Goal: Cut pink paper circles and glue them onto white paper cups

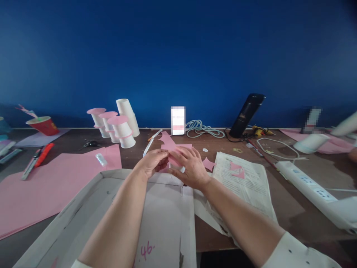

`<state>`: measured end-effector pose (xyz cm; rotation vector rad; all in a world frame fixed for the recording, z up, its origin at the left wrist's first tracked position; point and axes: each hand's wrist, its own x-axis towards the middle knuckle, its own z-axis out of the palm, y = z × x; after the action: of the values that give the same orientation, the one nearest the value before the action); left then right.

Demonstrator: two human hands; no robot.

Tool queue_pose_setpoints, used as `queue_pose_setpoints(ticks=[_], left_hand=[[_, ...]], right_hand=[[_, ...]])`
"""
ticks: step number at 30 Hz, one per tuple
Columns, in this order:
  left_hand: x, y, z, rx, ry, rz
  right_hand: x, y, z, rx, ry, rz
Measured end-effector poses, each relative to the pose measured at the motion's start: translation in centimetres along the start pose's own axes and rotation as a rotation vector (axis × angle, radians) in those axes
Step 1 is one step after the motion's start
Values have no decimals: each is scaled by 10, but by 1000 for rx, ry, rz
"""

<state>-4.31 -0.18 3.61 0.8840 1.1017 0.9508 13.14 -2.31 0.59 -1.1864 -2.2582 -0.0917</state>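
Note:
Both my hands meet over the far edge of the white cardboard box [164, 219]. Curled fingers of my left hand [153, 163] hold the near-left side of a piece of pink paper [173, 159]. My right hand [191, 165] lies over the same paper from the right, its fingers bent around it. A small white patch shows under the right palm; what it belongs to is hidden. More pink paper with a curved cut edge [167, 138] stands out just beyond my fingers. A pink offcut [208, 163] lies to the right of my right hand.
Left: pink sheets [67, 175], a utility knife [33, 163], paper cups with pink discs [121, 128], a red cup [44, 125]. Back: a phone [177, 121], a coiled cable [203, 129], a black flask [247, 115]. Right: a printed booklet [245, 186], a power strip [312, 190].

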Motion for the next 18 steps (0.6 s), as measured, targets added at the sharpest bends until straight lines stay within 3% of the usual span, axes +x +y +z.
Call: queue_pose_setpoints(ticks=[7,11,14,18], left_hand=[[-1,4,2,-5,102,-33],[0,5,-1,44,137,-35],[-2,7,-5,150,125,41],[-5,8,-7,366,66,239]], right_hand=[[-1,0,2,1,70,2],[-2,2,5,106,129,100],[-3,7,7,165,125,175],[-3,12,8,201,94,204]])
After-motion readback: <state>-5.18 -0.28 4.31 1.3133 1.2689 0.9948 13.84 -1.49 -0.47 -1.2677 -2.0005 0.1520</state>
